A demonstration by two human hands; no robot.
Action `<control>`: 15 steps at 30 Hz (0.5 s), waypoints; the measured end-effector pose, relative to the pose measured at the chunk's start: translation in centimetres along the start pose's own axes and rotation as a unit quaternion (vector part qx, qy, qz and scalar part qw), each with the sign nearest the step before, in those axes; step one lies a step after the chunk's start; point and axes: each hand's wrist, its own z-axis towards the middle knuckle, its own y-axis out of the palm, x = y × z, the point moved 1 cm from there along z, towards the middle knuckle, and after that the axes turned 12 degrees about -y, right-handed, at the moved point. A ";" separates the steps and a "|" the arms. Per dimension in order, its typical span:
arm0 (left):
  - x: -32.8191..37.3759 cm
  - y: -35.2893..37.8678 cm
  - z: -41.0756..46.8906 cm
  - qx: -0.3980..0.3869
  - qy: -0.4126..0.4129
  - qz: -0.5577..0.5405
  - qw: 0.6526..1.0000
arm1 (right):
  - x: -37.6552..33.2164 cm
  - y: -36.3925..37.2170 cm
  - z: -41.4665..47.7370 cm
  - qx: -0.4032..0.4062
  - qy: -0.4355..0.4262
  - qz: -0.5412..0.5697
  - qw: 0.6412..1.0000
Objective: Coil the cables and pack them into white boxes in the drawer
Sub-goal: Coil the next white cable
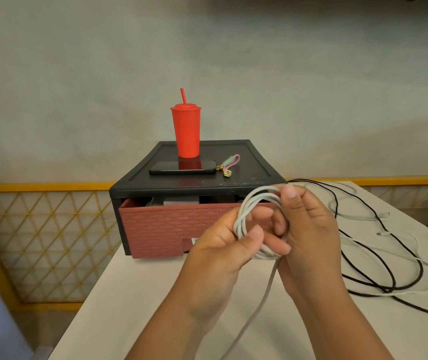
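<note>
White coil (253, 197) was gripped by the curled left hand (218, 250) and right hand (311, 229) above a pale table (142, 294); drawer (161, 222) stood just behind them, loose cables (386, 289) to their right, grey wall (233, 61) beyond.

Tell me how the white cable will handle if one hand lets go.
Probably floppy: the white cable trails limply below the left hand and right hand. Its loops sit unevenly, so they would likely spring apart unpinched. Seems light: a loose pinch carries it.
</note>
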 end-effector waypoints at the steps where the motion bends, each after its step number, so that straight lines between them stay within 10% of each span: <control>1: 0.1 -0.2 -0.1 -0.021 -0.014 -0.005 1.000 | -0.1 -0.1 0.0 0.000 -0.003 -0.005 1.000; 9: 1.1 -2.0 -0.2 0.057 -0.072 0.023 0.995 | -0.8 0.4 -0.2 -0.091 -0.075 -0.116 0.986; 15: 0.9 -0.9 -0.3 -0.023 -0.089 -0.236 0.967 | -0.5 0.7 -0.6 -0.068 -0.027 -0.070 0.995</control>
